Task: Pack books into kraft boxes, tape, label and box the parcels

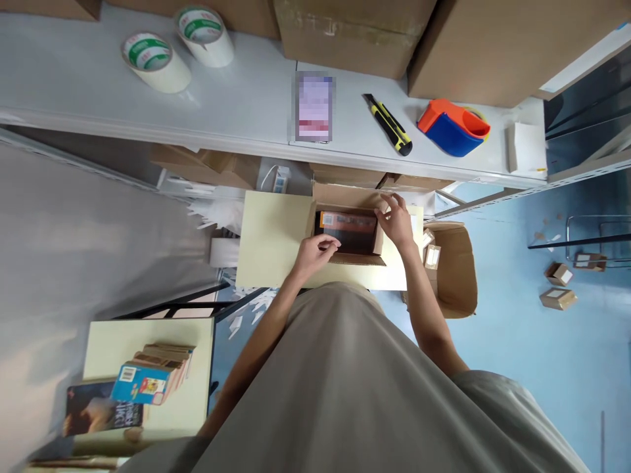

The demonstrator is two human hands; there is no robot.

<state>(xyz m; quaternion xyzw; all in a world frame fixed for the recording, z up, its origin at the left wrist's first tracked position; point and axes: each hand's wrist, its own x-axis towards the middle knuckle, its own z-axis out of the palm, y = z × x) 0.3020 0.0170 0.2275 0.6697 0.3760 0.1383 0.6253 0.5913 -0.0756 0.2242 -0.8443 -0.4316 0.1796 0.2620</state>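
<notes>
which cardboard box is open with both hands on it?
The small open brown cardboard box on the pale yellow table, dark book inside. Left hand and right hand touch its rim; the small floor boxes lie untouched.

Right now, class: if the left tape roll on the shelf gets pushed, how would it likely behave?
The tape roll lies tilted on its curved side, so a push would probably set it rolling along the shelf. It looks thick and fully wound, so likely firm and fairly heavy for its size.
</notes>
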